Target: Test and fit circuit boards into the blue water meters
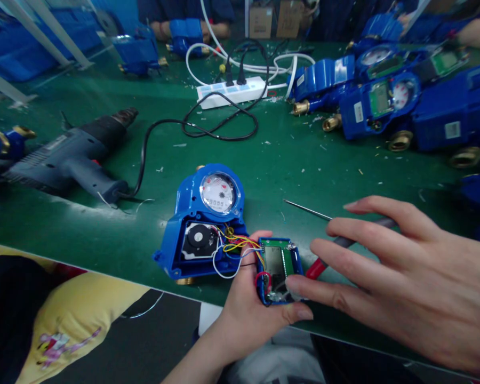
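A small blue housing (300, 261) with a green circuit board (288, 258) and a grey display (274, 261) is in my left hand (250, 293), fingers wrapped round its sides. Coloured wires (240, 244) run from it to the blue water meter (172, 234), which lies with its box uncovered beside my hand. Above the board's right edge hovers my right hand (392, 261), fingers spread, its lowest fingertip at the housing's lower corner; contact is unclear. Under those fingers show a thin metal shaft (304, 208) and a red-and-grey handle (316, 268), partly hidden.
A heat gun (84, 149) lies at left, its black cord running to a white power strip (232, 92). Several blue meters (380, 104) crowd the right; more stand at the back left. Other people's arms (220, 29) are across the green table (300, 154). Yellow cloth (88, 304) hangs below the near edge.
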`<control>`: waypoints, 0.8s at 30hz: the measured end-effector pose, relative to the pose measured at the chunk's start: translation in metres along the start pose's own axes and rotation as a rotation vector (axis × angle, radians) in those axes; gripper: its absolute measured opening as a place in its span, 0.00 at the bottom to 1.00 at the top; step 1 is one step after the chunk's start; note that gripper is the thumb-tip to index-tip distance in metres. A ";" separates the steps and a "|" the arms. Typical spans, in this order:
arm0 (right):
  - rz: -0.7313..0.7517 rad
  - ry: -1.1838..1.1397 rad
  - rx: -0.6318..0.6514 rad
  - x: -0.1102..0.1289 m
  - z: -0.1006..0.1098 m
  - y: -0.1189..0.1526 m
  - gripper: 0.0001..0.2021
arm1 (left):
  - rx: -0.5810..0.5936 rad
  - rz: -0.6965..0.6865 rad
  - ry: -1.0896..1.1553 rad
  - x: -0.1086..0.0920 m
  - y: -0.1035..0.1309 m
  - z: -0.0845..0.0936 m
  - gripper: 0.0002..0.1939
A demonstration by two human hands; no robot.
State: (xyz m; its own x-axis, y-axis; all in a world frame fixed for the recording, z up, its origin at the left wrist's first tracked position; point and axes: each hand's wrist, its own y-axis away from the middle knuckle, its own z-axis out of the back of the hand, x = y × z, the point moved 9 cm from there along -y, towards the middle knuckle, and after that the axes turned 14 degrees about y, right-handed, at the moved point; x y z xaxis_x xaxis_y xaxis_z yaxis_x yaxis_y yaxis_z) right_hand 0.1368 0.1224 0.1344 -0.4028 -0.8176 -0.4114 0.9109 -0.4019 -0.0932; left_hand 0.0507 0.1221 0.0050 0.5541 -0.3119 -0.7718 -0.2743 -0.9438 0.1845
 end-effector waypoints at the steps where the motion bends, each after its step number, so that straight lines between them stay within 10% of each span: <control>1: 0.031 0.016 -0.006 0.002 0.001 -0.002 0.21 | 0.005 -0.011 -0.002 -0.001 0.000 0.000 0.45; 9: 0.054 0.019 -0.022 0.009 0.003 -0.004 0.08 | -0.029 -0.004 -0.072 0.002 0.000 0.004 0.46; 24: -0.209 -0.140 0.016 -0.005 -0.014 0.005 0.14 | -0.091 0.000 -0.062 0.000 0.000 0.005 0.47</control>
State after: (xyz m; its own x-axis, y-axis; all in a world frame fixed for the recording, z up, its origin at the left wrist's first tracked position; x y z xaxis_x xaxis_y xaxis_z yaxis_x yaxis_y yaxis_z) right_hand 0.1448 0.1305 0.1234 -0.5914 -0.7649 -0.2553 0.8057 -0.5736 -0.1478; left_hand 0.0468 0.1228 0.0024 0.5035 -0.3070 -0.8076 -0.2004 -0.9508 0.2364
